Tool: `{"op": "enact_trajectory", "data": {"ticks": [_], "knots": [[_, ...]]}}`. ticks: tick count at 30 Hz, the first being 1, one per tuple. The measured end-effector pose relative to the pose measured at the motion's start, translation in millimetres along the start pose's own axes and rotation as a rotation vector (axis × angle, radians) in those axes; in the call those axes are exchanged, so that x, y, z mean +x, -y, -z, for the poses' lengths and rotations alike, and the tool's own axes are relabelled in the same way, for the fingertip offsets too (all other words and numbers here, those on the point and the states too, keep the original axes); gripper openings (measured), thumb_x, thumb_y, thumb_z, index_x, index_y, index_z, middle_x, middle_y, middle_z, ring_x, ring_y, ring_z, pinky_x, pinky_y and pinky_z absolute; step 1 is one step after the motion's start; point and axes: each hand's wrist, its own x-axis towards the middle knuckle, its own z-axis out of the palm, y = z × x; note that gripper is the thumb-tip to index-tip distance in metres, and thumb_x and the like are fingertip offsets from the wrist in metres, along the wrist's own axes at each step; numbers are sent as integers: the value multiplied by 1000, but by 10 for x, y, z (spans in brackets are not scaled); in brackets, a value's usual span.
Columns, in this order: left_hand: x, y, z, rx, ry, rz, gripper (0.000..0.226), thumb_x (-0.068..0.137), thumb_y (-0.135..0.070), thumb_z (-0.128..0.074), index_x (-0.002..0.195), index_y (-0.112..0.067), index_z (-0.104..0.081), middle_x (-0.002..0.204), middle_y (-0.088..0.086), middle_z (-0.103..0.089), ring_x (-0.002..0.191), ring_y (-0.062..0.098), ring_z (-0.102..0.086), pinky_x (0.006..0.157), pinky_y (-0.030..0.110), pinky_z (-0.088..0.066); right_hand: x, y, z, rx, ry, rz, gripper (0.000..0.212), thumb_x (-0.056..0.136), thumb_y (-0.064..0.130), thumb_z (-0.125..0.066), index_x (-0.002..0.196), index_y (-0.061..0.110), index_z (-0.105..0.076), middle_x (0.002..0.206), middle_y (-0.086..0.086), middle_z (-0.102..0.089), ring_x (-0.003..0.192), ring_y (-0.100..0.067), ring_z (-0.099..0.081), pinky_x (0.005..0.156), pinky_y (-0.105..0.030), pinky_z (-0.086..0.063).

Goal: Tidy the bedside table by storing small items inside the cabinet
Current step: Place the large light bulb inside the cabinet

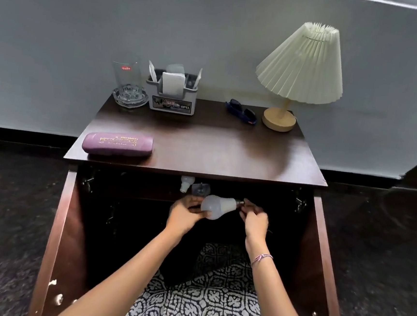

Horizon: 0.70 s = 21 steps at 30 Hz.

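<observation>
While both hands, left hand (185, 213) and right hand (253, 218), grip a bulb (217, 206) at the open cabinet (67, 221), glasses case (118, 143) and sunglasses (241, 113) await on the worktop (203, 144).

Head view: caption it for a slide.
Both hands hold a white LED bulb at the open cabinet; another bulb sits inside.

Both arms extended forward, left hand (183, 212) grip closed, right hand (253, 218) fingertips pinched
</observation>
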Motion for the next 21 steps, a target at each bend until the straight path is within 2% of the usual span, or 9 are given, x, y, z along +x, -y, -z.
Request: {"op": "enact_trajectory", "data": {"ticks": [3,5,8,11,15,18,21], "knots": [[56,48,-22,7,-39,62,35,70,-5,-78,103,-8,-66,110,13,-68,98,26,-66,87,37,-53,80,-14,-58,33,27,2,31,88,-16,-39,113,-10,-58,111,-14,-57,103,-23,-54,85,-28,-49],[118,69,-55,5,-31,108,35,72,-4,-77,105,-8,-66,108,14,-68,94,25,-65,85,37,-53,159,-31,-70,25,31,5,31,89,-17,-38,114,-13,-56,109,-14,-55,94,-21,-57,75,-20,-49],[240,65,-148,-13,-51,190,39,74,2,-73,111,-4,-64,109,17,-66,91,24,-62,85,36,-53,278,-64,-87,-14,29,-15,31,92,-14,-37,118,-16,-53,108,-13,-55,71,-4,-57,63,-11,-50],[342,61,-241,35,-82,197,37,75,2,-71,111,-2,-65,109,20,-67,99,33,-64,91,48,-52,385,-98,-115,-78,9,-32,31,92,-13,-39,118,-13,-56,106,-11,-56,73,-10,-57,69,-19,-47],[455,45,-275,107,-104,153,30,76,-2,-70,106,-5,-67,104,17,-70,97,34,-66,88,48,-53,484,-143,-115,-136,11,-12,30,91,-12,-43,116,-12,-58,104,-11,-58,88,-19,-56,74,-20,-44],[537,1,-277,132,-104,96,35,75,2,-68,110,-5,-66,104,19,-70,97,33,-66,88,49,-53,526,-168,-151,-181,28,8,29,90,-9,-46,115,-8,-60,104,-9,-59,100,-21,-53,91,-32,-47],[594,-59,-264,186,-141,60,30,73,1,-71,103,-3,-67,99,17,-70,90,31,-67,83,46,-55,567,-193,-206,-256,50,22,28,90,-7,-50,115,-7,-61,109,-14,-62,102,-20,-53,104,-39,-40]]}}
